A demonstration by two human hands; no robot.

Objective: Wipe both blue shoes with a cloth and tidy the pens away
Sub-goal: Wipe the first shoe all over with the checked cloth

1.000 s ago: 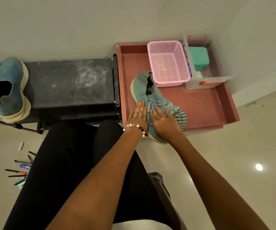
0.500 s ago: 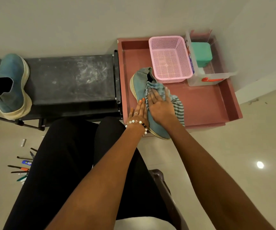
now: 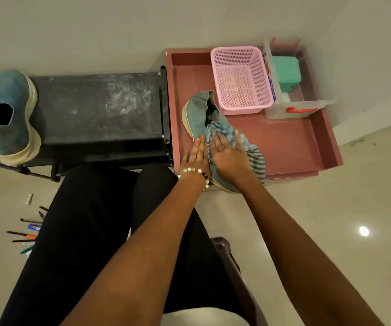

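One blue shoe [image 3: 198,114] lies in the reddish tray [image 3: 291,142], its toe toward me. A striped cloth [image 3: 254,154] is draped over its middle. My right hand [image 3: 228,154] presses flat on the cloth with straight fingers. My left hand [image 3: 195,156] rests flat against the shoe's left side, fingers straight. The second blue shoe [image 3: 8,116] stands on the left end of the black rack [image 3: 95,109]. Several pens [image 3: 26,234] lie scattered on the floor at the left, beside my leg.
A pink mesh basket [image 3: 240,78] and a clear plastic box [image 3: 298,104] holding a green block stand at the tray's far side. The wall runs close behind the rack and the tray. A dark chair edge [image 3: 227,252] shows beneath my legs.
My right hand has slid the cloth up the shoe toward the opening and now sits back near its middle. My left hand has stayed on the shoe's left side.
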